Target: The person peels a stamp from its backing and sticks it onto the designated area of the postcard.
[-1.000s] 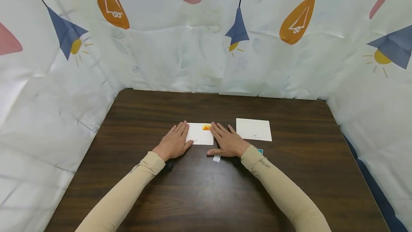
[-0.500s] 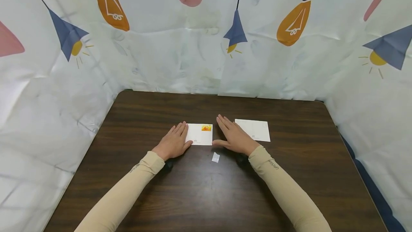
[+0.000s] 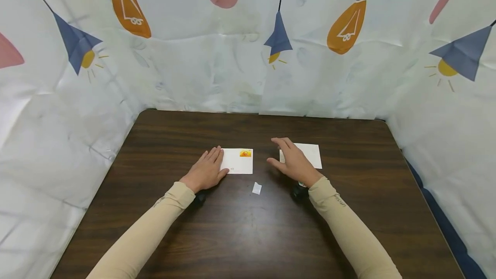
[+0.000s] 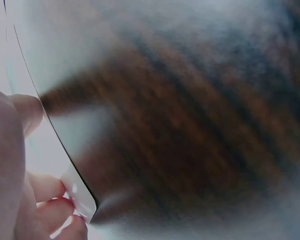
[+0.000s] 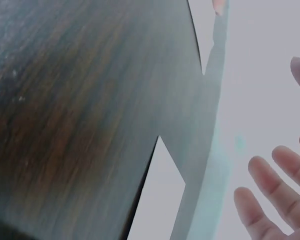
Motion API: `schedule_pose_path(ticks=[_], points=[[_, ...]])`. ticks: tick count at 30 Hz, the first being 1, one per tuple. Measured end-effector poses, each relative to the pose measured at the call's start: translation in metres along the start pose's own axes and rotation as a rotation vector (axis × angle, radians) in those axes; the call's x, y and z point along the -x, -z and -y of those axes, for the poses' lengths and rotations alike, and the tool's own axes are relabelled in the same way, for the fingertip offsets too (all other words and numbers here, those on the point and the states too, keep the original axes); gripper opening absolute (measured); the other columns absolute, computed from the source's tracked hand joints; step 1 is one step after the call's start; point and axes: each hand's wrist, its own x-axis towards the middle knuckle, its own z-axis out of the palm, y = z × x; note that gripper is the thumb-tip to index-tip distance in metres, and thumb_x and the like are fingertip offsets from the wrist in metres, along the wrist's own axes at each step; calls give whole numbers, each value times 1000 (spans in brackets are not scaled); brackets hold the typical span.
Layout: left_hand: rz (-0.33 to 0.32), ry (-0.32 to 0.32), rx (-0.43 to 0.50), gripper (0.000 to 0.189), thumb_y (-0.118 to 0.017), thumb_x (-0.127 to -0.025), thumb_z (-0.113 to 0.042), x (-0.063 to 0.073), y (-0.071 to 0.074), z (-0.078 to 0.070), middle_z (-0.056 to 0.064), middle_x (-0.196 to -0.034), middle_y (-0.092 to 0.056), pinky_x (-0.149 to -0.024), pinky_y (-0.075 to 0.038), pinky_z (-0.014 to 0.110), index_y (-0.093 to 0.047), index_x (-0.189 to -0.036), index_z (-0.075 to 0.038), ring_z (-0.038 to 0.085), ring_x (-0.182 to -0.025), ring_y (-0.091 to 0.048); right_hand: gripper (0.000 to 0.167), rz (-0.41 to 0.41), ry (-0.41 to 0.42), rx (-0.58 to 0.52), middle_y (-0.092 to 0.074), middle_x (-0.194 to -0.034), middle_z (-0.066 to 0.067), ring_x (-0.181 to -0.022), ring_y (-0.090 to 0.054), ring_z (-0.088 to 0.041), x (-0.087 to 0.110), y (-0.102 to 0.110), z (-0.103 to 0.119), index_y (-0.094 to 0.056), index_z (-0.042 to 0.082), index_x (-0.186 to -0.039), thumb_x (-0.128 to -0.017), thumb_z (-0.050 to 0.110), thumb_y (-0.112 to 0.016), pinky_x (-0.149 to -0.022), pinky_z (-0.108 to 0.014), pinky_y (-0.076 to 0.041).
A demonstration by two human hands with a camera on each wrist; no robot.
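A white envelope with an orange sticker at its top right corner lies flat on the dark wooden table. My left hand rests flat on the envelope's left edge, fingers straight; its fingertips show in the left wrist view against the white paper. My right hand hovers open, palm down, over the left end of a second white envelope further right. Its spread fingers appear in the right wrist view. Neither hand holds anything.
A small white paper strip lies on the table between my hands, just in front of the stickered envelope. White curtains printed with bulbs and paper planes close off the back and both sides of the table.
My right hand has lifted off the stickered envelope and moved right, over the second envelope. The paper strip it covered now lies exposed. The left hand stays put.
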Motion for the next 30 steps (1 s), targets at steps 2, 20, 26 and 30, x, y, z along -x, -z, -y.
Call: schedule_pose_path(ticks=[2,20,26,30], points=[[-3,-2,-2,75,-49,-108,-41,0,-2,1,27,-170,-24,-130,-23,58,-26,-160,9,42,-159,-25,62,-25,-16,-42,-59,-137,-15,-118,-66,-32,2,3,-1,-50,5,-146,-97,35,-73,-98,-47,-57],[-27,-26,13,74,-50,-108,-40,2,-3,4,28,-169,-26,-129,-25,59,-27,-159,10,43,-158,-28,44,-210,-186,-323,-70,-119,-16,-98,-70,-25,32,15,-20,-61,3,-130,-93,20,-78,-83,-36,-59],[-38,-34,17,73,-52,-108,-37,1,0,3,29,-168,-28,-128,-26,60,-29,-158,10,44,-157,-30,43,-215,-227,-367,-71,-118,-15,-98,-71,-24,38,18,-27,-60,3,-129,-93,20,-78,-84,-31,-58],[-32,-30,22,72,-51,-108,-36,1,-1,4,28,-168,-26,-129,-25,60,-27,-159,9,44,-157,-29,44,-213,-242,-374,-71,-117,-14,-99,-70,-25,44,19,-31,-59,3,-130,-94,23,-77,-85,-29,-58]])
